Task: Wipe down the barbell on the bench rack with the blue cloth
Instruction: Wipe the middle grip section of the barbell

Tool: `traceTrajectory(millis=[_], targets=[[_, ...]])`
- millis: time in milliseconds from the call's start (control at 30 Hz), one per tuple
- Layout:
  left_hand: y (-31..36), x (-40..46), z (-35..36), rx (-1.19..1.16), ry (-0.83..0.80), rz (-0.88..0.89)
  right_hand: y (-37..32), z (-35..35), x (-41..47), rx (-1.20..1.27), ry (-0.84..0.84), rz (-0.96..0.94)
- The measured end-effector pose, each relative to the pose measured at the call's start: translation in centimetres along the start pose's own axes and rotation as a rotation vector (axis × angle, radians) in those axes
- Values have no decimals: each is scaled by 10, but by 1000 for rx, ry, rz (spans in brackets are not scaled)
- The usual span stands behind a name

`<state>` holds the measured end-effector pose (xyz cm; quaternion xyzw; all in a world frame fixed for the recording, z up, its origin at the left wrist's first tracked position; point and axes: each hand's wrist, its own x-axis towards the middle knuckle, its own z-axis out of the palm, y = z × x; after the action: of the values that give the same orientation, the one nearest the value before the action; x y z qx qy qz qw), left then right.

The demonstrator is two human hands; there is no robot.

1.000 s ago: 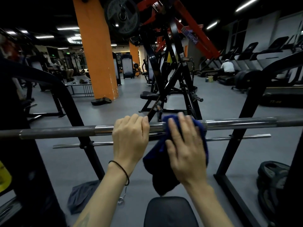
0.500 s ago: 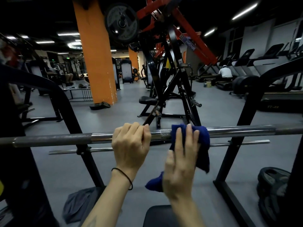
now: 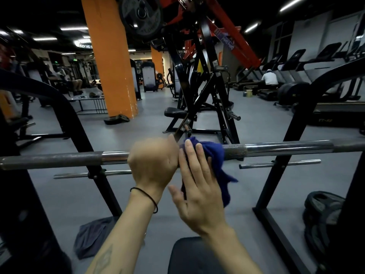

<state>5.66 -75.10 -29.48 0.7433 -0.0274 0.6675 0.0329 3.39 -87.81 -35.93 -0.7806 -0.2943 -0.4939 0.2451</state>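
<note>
A steel barbell (image 3: 286, 148) lies across the black bench rack (image 3: 292, 135), running left to right in front of me. My left hand (image 3: 153, 162) grips the bar near its middle, fingers curled over the top. Just to its right, the blue cloth (image 3: 214, 153) is draped over the bar and hangs down below it. My right hand (image 3: 197, 184) presses the cloth against the bar with straight fingers, touching my left hand. The bar section under both hands and the cloth is hidden.
A black bench pad (image 3: 195, 256) sits below my arms. A grey cloth (image 3: 92, 236) lies on the floor at left, weight plates (image 3: 324, 206) at right. A thin safety rod (image 3: 280, 165) runs behind the bar. A black-and-red machine (image 3: 197, 76) and orange pillar (image 3: 110, 56) stand beyond.
My right hand has slid the blue cloth leftward along the bar until it meets my left hand. My left hand keeps its grip in the same spot.
</note>
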Motion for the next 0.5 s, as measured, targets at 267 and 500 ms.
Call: traceTrajectory(millis=[267,500], targets=[[0,11,-5,93,-216,-33,22,-12,9,12,235,348],[3,11,-9,73,-267,-35,39,-21,0,-153,36,-12]])
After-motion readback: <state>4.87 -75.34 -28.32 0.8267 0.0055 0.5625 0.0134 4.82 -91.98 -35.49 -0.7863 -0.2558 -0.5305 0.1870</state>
